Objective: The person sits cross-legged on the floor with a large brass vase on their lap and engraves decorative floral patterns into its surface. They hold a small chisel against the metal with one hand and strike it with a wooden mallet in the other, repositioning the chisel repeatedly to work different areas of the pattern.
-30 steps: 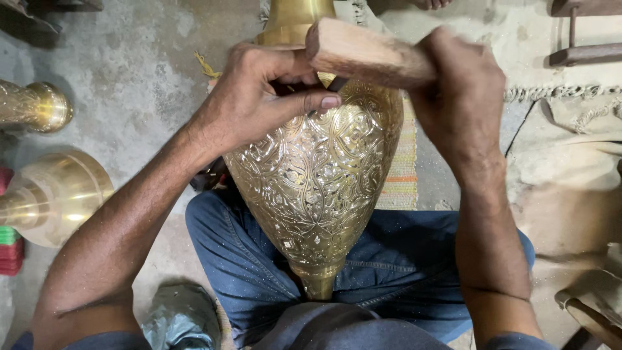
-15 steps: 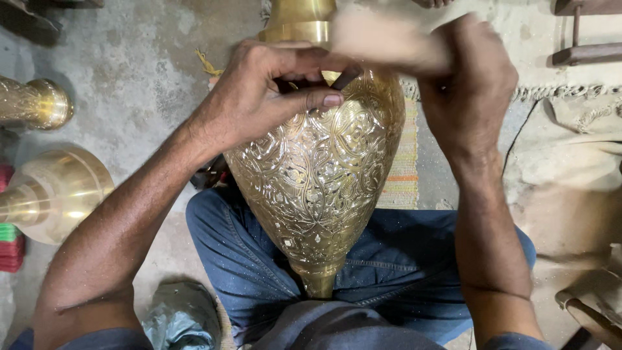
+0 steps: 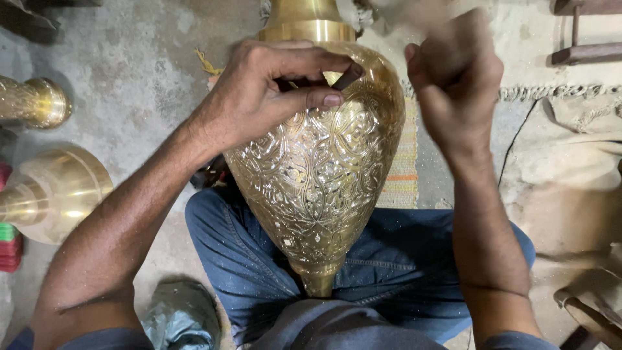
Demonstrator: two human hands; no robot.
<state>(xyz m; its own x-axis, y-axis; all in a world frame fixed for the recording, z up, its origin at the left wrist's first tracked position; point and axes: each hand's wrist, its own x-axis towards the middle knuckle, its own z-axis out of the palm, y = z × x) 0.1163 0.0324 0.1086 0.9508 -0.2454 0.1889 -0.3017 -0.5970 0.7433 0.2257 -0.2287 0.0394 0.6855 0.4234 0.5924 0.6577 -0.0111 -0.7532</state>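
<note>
A large engraved brass vase [image 3: 324, 175] lies across my lap, narrow end toward me. My left hand [image 3: 272, 91] rests on its upper body and pinches a small dark chisel [image 3: 346, 78] against the metal. My right hand [image 3: 453, 78] is raised at the vase's upper right, closed around a wooden mallet [image 3: 395, 10] that is blurred by motion at the top edge.
Two brass pieces [image 3: 55, 188] [image 3: 35, 100] lie on the concrete floor at left. A striped mat [image 3: 402, 168] lies under the vase. A grey cloth [image 3: 181, 317] sits by my left knee. Sacking [image 3: 576, 181] and wooden tools [image 3: 583, 52] are at right.
The right hand has lifted the wooden mallet up and away from the chisel, from across the vase's top to the frame's upper edge. The left hand and vase stayed put.
</note>
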